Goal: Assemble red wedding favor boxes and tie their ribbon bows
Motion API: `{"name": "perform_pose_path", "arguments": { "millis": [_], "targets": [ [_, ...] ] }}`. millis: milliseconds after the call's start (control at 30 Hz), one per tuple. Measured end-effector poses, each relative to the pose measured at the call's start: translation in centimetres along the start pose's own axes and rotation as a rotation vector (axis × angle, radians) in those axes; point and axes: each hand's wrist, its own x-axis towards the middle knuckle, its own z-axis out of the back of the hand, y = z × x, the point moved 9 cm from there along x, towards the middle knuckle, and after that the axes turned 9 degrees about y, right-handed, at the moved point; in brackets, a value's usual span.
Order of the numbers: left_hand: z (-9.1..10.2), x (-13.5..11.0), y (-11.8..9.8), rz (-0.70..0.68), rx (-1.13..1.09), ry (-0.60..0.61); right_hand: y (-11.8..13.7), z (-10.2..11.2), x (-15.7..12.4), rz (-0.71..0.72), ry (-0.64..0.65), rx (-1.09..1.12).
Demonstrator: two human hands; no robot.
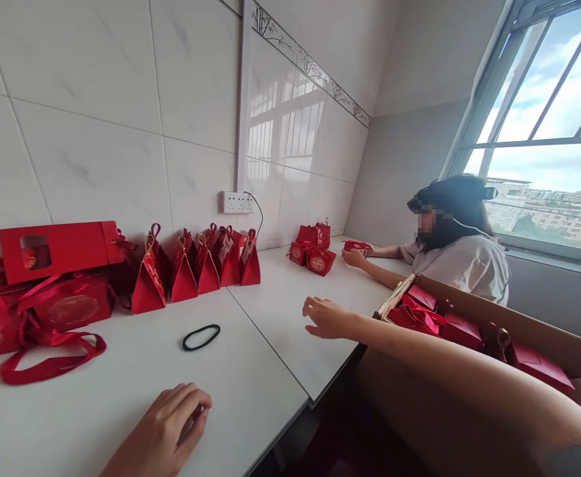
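Observation:
My left hand (pixel 165 424) rests low over the white table (pixel 250 397), fingers loosely bent and the thumb close to the index finger. It appears to hold nothing. Beyond it lies a black elastic band (pixel 201 338), untouched. My right hand (pixel 327 318) hovers over or rests on the table farther off, with thumb and fingers apart and nothing in it. Upright red triangular gift boxes (pixel 150 281) with loop handles stand in a row along the wall. To their left, red window boxes (pixel 59 252) are piled, with a red ribbon (pixel 54 364) trailing onto the table.
A cardboard carton (pixel 533 311) of red boxes (pixel 541 364) stands at right, beside my right forearm. Across the table a person (pixel 462 245) holds a small red box (pixel 357 248). More red boxes (pixel 320 262) sit near the wall, right of a power socket (pixel 238 203).

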Motion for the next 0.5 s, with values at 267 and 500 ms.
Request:
{"name": "perform_pose_path", "arguments": {
  "millis": [267,500],
  "targets": [
    [-0.2,0.2,1.2,0.131,-0.13,0.008,-10.5,0.6,7.2,-0.412,-0.075,0.094],
    [0.5,0.4,3.0,0.282,-0.273,-0.049,-16.1,1.0,10.1,-0.554,-0.17,0.214]
  ]
}}
